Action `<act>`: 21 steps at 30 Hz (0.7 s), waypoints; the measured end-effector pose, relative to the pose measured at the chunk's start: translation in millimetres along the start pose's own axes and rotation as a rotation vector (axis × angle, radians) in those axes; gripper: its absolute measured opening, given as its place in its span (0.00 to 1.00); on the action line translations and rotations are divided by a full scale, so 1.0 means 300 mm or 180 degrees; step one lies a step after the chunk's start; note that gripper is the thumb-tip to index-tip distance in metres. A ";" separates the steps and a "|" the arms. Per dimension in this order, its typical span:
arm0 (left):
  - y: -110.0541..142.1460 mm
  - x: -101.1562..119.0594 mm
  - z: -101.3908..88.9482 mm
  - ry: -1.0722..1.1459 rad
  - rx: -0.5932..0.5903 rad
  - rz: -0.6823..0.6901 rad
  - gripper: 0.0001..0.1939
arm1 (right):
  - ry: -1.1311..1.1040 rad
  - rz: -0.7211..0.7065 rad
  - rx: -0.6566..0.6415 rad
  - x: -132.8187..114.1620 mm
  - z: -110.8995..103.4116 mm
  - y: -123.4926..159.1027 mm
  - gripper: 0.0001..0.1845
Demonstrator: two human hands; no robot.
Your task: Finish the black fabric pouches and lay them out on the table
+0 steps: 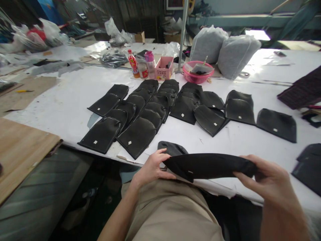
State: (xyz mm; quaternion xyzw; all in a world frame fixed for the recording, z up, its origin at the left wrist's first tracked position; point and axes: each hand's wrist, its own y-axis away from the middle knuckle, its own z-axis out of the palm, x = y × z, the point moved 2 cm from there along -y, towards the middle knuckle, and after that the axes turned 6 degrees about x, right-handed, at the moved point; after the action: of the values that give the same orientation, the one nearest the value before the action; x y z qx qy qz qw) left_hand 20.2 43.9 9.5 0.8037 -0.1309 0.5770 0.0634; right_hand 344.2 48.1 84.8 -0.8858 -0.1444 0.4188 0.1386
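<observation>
Between my two hands, over the table's front edge, is a curved black panel [210, 165] with a small white tag. My left hand [156, 165] pinches its left end between thumb and fingers. At the other end, my right hand [265, 174] has its thumb below and fingers on top, closed on the panel. Just behind it lies another black piece [173, 147], partly hidden by the held one. Further back, overlapping rows of similar black panels [137, 134] lie on the white tabletop [62, 97], several with small white tags.
A red-capped drink bottle [133, 63], a purple-lidded bottle [149, 63], a pink box [163, 68] and a pink basin [198, 73] stand behind the panels, near a metal pole [183, 36]. Stuffed white bags [235, 53] sit back right. A wooden board [25, 147] is at left.
</observation>
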 end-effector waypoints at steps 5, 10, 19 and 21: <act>0.056 0.002 -0.076 0.0051 0.0161 -0.0269 0.08 | -0.0316 0.1014 0.0728 0.068 -0.054 0.006 0.09; 0.138 0.010 -0.116 0.0451 0.0182 -0.0901 0.10 | -0.0732 0.1460 0.0647 0.148 0.015 -0.009 0.13; 0.045 0.081 0.112 0.2372 0.0627 -0.1153 0.15 | -0.2425 0.2103 -0.0417 0.170 0.382 0.009 0.14; 0.026 0.114 0.137 0.2148 0.0358 -0.0760 0.19 | -0.2808 0.2318 -0.0615 0.154 0.449 0.026 0.15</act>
State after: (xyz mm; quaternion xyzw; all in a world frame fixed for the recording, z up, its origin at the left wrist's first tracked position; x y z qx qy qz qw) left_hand 65.6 21.3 28.1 0.5799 0.0241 0.8046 0.1256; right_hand 268.0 74.8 -32.8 -0.6287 0.0879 0.7539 -0.1692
